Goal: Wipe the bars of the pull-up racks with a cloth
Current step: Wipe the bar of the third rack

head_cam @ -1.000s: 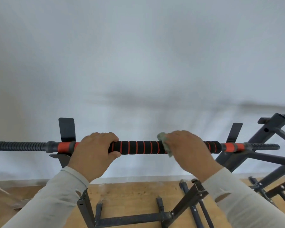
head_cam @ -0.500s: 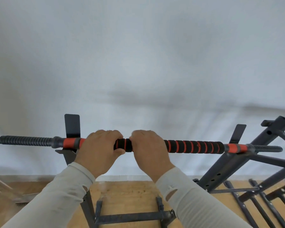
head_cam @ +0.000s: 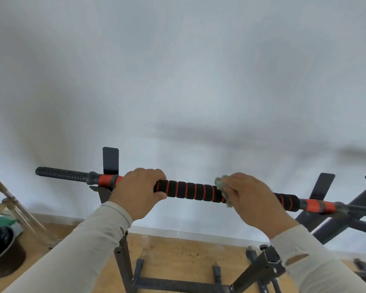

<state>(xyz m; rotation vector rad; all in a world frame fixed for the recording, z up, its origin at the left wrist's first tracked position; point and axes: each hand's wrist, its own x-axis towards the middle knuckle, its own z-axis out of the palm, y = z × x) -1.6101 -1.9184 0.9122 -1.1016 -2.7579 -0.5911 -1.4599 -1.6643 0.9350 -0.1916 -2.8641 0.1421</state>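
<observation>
Two-toned bar (head_cam: 188,190), black foam ringed orange, gripped.

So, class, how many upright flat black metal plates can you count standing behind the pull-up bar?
2: one plate behind the bar's left orange band, one plate behind its right end. Others may be hidden outside the view.

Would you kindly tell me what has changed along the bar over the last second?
The right hand slid the cloth left toward the left hand, then back right along the bar. The left hand stayed gripping the bar by the orange band.
</observation>
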